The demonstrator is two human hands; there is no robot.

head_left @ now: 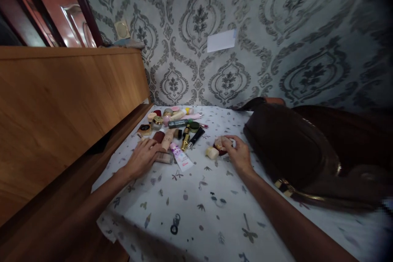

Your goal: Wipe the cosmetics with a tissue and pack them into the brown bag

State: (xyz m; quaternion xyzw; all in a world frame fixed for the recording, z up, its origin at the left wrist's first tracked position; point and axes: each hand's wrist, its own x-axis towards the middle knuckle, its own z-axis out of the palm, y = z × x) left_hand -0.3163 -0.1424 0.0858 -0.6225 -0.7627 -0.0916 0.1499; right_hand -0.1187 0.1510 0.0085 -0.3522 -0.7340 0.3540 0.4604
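My left hand (143, 156) lies flat, fingers spread, on a heap of cosmetics at the left of a white patterned sheet (196, 200); its fingertips touch a beige tube (167, 139) and a flat palette (164, 157). A white and pink tube (181, 158) lies just right of it. My right hand (238, 154) is curled over a small round compact (220, 144), thumb and fingers pinched on it. A small cream jar (212, 152) sits beside that hand. More jars, a green tube (178, 123) and a black and gold lipstick (186, 139) lie behind.
A dark brown handbag (288, 151) with gold trim lies open to the right of my right hand. A wooden headboard (61, 102) rises on the left. Grey damask wallpaper (260, 28) stands behind, with a white card (221, 40) stuck to it.
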